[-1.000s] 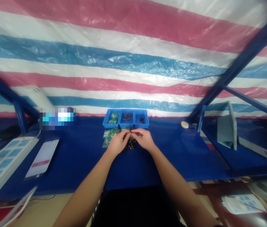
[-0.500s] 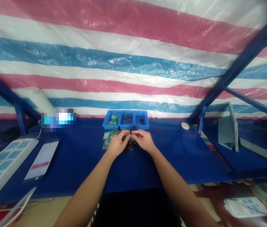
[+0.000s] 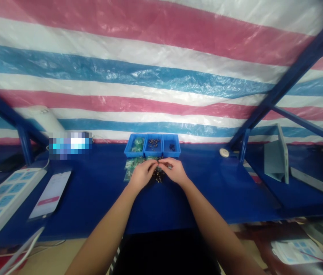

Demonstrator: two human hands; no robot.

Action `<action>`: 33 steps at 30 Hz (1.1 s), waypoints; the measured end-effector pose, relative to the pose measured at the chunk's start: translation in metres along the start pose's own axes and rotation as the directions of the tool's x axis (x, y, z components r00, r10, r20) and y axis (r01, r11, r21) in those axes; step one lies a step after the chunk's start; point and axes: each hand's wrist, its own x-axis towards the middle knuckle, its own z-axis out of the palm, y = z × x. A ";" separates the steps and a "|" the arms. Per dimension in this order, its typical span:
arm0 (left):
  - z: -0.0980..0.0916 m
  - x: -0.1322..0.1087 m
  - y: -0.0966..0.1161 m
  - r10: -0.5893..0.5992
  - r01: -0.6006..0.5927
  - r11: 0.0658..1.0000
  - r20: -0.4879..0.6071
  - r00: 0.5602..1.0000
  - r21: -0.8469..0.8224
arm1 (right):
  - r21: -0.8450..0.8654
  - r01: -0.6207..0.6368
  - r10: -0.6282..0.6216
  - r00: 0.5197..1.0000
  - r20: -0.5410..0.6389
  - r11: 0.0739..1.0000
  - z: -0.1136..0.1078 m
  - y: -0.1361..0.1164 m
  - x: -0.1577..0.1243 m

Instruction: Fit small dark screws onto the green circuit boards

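The left hand (image 3: 143,172) and right hand (image 3: 175,170) meet, fingertips together, above small parts (image 3: 158,177) past the middle of the blue tabletop (image 3: 161,214), toward its far edge; whether the grip clasps a part, I cannot tell. Green packets (image 3: 130,164) lie beside the left hand. A fingertip slip could drop something into the pile; a careless knuckle could nudge the bins (image 3: 152,153) just behind. Room seems widest toward the right edge; leftward, a phone (image 3: 50,194) narrows it.
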 end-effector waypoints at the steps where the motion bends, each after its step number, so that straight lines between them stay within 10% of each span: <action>1: -0.001 0.000 0.000 -0.004 0.004 1.000 0.010 1.000 0.000 | 0.002 -0.001 0.001 1.000 0.000 1.000 0.000 0.000 0.000; 33: 0.002 -0.001 -0.004 -0.012 0.013 0.999 -0.032 0.999 0.037 | 0.011 -0.015 0.015 1.000 -0.002 1.000 -0.002 -0.005 0.000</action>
